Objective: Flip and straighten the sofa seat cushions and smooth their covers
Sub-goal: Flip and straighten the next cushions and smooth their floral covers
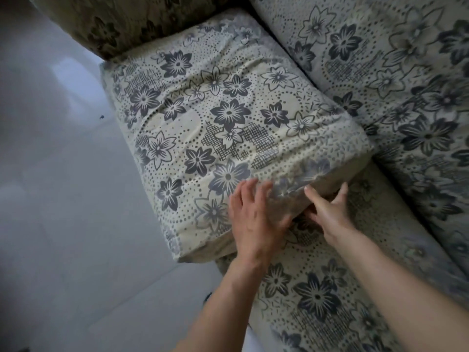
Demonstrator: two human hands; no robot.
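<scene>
**Seat cushion raised at one end, both hands at its near edge**

Seat cushion [218, 128], a thick rectangular block in cream cotton-like fabric printed with grey star-shaped flowers, dotted circles and cross-hatched patches, fills the middle of the view. Its far end butts the olive floral sofa arm [121, 24] at 11 o'clock; its near end sits lifted above the next seat cushion [317, 295], which runs off toward 5 o'clock in the same print. The cover lies in soft wrinkles across the top face, and the boxed side panel at the near end is puckered.

The left hand [251, 219] lies at 6 o'clock with fingers spread and fairly straight, palm flat on the cushion's near corner. The right hand [327, 212] sits just beside it toward 5 o'clock, thumb up against the side panel and fingers tucked under the raised edge, gripping it.

The padded back cushion [396, 80], same floral cloth, slants across 1 to 3 o'clock. Glossy pale floor tiles [55, 199] cover the 9 o'clock side.
</scene>
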